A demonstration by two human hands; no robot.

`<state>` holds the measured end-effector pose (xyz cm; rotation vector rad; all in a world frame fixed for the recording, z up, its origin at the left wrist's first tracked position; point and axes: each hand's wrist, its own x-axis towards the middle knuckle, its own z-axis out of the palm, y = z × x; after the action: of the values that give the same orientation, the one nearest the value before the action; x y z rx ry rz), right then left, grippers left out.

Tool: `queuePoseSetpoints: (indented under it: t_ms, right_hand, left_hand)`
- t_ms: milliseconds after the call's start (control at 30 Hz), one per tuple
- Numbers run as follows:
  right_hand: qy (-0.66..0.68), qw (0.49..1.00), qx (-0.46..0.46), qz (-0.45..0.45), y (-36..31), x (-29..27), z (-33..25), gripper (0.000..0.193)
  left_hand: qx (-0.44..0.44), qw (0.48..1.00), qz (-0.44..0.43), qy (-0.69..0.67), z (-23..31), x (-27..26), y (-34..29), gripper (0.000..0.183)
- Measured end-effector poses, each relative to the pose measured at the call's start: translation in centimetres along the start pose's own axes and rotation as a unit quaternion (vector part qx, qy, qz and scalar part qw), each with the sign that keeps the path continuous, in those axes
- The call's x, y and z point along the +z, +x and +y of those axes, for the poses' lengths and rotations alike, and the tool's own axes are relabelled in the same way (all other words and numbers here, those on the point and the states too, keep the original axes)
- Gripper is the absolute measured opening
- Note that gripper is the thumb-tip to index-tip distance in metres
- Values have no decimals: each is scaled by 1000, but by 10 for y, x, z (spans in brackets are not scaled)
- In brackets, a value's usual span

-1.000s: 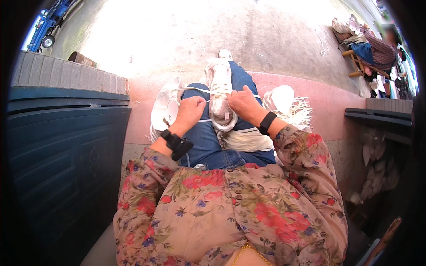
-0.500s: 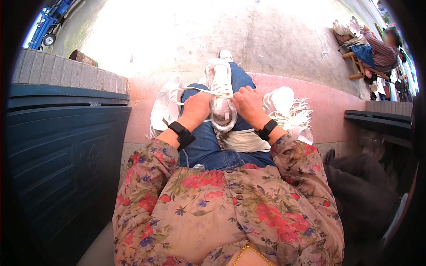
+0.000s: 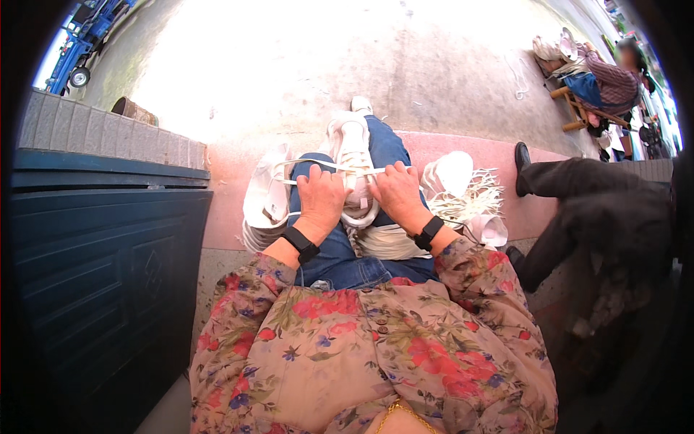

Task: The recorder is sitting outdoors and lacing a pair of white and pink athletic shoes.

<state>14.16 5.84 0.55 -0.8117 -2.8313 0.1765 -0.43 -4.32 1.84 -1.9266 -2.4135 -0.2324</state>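
Observation:
A white shoe upper point(image 3: 350, 141) lies lengthwise on my lap, its toe end pointing away and its opening toward me. My left hand point(image 3: 319, 199) is closed at the left of the opening, pinching a white shoelace point(image 3: 309, 162). On the other side my right hand point(image 3: 399, 192) is closed on the lace too, close to the eyelets. The lace stretches sideways across the upper between both hands. Fingertips are partly hidden. Beside my left leg are stacked white shoe uppers point(image 3: 266, 195). Right of my leg sit another white upper point(image 3: 453, 173) and a bundle of white laces point(image 3: 478, 201).
A dark blue panelled door point(image 3: 108, 282) stands at my left below a grey tiled ledge point(image 3: 108, 130). A person in dark trousers point(image 3: 578, 188) is close on my right. Another person point(image 3: 614, 79) sits at the far right. A blue vehicle point(image 3: 83, 43) is far left.
Both hands have lowered slightly, and the right hand has turned at the lace. The person in dark trousers has come further into view, a leg reaching forward. The whole view has shifted a little.

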Motion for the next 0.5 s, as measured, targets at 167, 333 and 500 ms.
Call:
queuePoseSetpoints:
  t_ms: [167, 333, 500]
  right_hand:
    - [-32, 999, 37, 12, -2, 10, 2, 14]
    - [19, 995, 50, 80, -1, 8, 4, 13]
    - [108, 992, 60, 38, -3, 15, 9, 13]
  left_hand:
    - [-53, 994, -13, -91, -5, 16, -5, 11]
    - [-81, 977, -53, -190, -12, 8, 2, 12]
    - [-27, 988, -60, -141, -9, -4, 13, 15]
